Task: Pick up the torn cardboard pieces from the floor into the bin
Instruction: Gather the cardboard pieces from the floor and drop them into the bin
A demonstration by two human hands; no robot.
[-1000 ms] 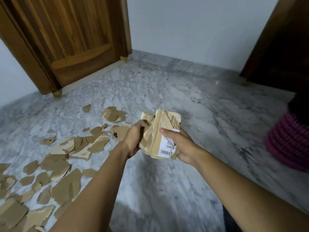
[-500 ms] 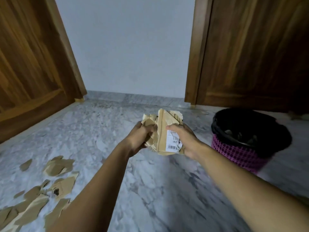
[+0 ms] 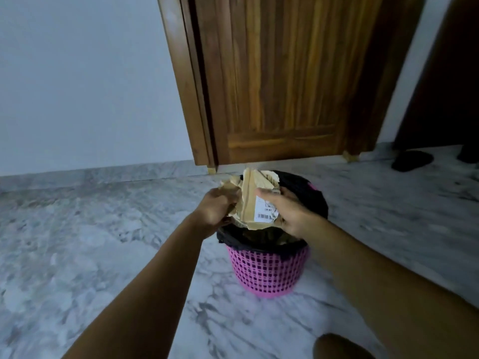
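**Holding torn cardboard above the bin, release pending**

Found the wad of torn cardboard pieces (image 3: 248, 203) clamped between both hands, directly over the open mouth of the bin (image 3: 267, 273) and not yet inside it. Noted the left hand (image 3: 216, 209) gripping the crumpled left side, fingers curled into the folds. Noted the right hand (image 3: 289, 215) gripping the right side, thumb laid across the face just above the white label (image 3: 267, 212), remaining fingers wrapped behind and out of sight. Judged the two-sided squeeze necessary to keep loose scraps packed as one lump. Recorded the wad's lower edge close above the black liner (image 3: 259, 246), itself folded over the pink lattice rim. Judged that low hold chosen to drop the pieces inside rather than scatter them. Saw dull brownish material within the liner, likely cardboard. Recorded the bin upright on the marble floor (image 3: 103, 242), in front of the wooden door (image 3: 272, 86). Saw no cardboard on the visible floor; could not tell about the rest of the room. Judged the next move simple: part both hands and let go.
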